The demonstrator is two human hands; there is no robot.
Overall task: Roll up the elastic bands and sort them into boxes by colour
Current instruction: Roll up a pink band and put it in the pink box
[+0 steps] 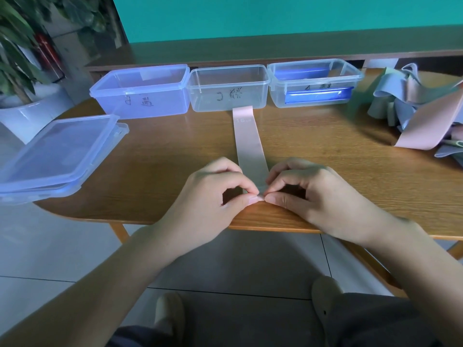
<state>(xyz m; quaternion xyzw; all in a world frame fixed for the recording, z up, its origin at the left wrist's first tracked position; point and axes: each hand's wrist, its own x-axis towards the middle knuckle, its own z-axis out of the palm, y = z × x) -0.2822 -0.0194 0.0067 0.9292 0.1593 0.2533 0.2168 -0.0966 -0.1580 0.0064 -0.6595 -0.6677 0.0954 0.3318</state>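
Note:
A pink elastic band (248, 144) lies flat on the wooden table (162, 156), stretched from the table's near edge up to the middle box. My left hand (215, 189) and my right hand (308, 191) both pinch its near end between thumb and fingers, fingertips almost touching. Three clear plastic boxes stand in a row at the back: the left box (142, 92), the middle box (229, 87) and the right box (315, 82), which holds a rolled blue band (318, 95).
A heap of loose grey-blue and pink bands (421, 106) lies at the table's right end. Stacked clear lids (55, 156) overhang the left corner. A potted plant (22, 71) stands on the floor to the left.

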